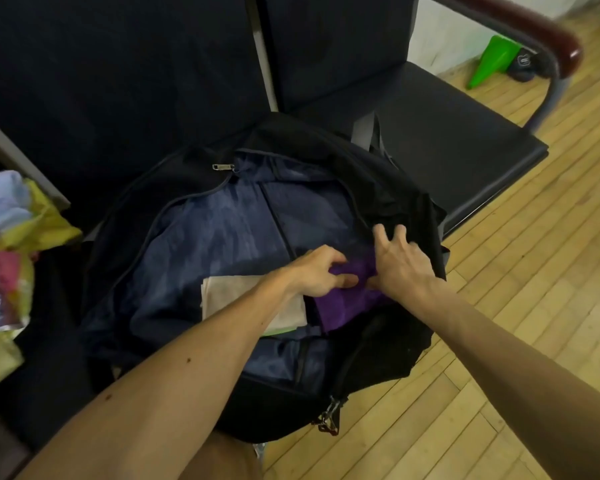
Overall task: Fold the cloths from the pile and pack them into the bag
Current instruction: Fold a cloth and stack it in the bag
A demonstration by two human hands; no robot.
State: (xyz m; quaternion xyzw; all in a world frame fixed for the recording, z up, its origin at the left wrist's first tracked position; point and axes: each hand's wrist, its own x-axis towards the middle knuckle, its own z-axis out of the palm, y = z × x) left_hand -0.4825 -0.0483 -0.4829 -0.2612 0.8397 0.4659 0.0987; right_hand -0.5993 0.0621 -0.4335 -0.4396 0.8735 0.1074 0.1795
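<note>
Hands meet inside the open bag [388, 188] — left hand [317, 275] pinching the folded purple cloth [340, 310], right hand [400, 263] spread flat, pressing it beside the beige cloth [229, 296]. Letting go carelessly could unfold it — pile [11, 251] waits farther left.

bag [388, 188]: matt black woven cloth; lining inside a faintly sheened blue-grey fabric
zip pull [223, 167]: dull grey metal, at 11 o'clock on the bag's rim
purple cloth [347, 306]: soft, napped, matt
beige cloth [229, 292]: plain, matt
floor [499, 341]: pale wood strips, satin finish
chair seat [447, 133]: smooth black, slightly glossy
</note>
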